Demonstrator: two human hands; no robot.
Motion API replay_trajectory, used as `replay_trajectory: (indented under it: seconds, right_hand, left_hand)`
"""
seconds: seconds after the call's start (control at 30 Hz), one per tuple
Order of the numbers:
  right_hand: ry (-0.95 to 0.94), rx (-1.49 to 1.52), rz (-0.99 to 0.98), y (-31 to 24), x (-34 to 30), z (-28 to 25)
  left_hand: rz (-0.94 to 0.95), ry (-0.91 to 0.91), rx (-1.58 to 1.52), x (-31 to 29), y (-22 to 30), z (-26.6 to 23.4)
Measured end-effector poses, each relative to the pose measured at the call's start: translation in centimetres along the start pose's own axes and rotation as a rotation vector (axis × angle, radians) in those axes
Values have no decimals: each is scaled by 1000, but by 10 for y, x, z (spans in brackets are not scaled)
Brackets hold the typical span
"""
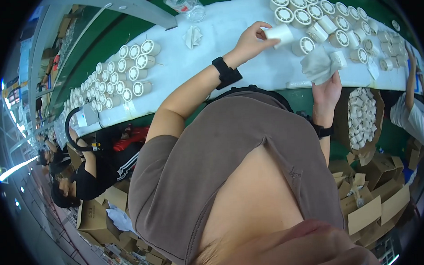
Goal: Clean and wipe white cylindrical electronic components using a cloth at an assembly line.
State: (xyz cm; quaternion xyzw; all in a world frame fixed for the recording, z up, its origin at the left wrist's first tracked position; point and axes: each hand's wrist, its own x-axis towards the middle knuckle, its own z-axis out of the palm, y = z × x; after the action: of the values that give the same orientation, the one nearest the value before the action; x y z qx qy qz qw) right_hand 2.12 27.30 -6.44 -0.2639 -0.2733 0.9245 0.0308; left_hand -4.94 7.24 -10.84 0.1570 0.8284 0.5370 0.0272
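Note:
My left hand [253, 41] is closed on a white plastic cylinder [280, 35], thumb on one side and fingers on the other, just above the table's right half. My right hand [328, 88], by the table's near edge, has its fingers wrapped under a crumpled white cloth [316, 66]. A small white part [339, 60] sticks out beside the cloth, above my right fingers; whether the hand grips it too I cannot tell. A cylinder with a slotted round end [304, 46] stands between my hands.
Many white slotted cylinders crowd the table [218, 43], a right group [314, 11] and a left group [121, 77]. A second cloth [193, 37] and a clear plastic bottle [189, 7] lie at the back. A carton of white parts [362, 118] stands right. Other people work at both ends.

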Motion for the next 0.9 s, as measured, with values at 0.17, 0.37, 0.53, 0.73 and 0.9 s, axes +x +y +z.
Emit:
replay_trajectory:
  seconds: [0.17, 0.37, 0.53, 0.73, 0.9]
  right_hand:
    - [-181, -136, 60, 25, 34, 15]
    - [-168, -105, 46, 47, 50, 2]
    - [-507, 261, 220, 37, 107, -58]
    - [-818, 245, 251, 35, 102, -52]
    - [-478, 319, 99, -1, 78, -61]
  left_hand:
    - [-123, 30, -22, -14, -35, -2]
    - [61, 0, 493, -32, -23, 26]
    - [339, -18, 616, -15, -20, 54]
    - [362, -254, 447, 4, -21, 86]
    - [111, -73, 257, -6, -14, 54]
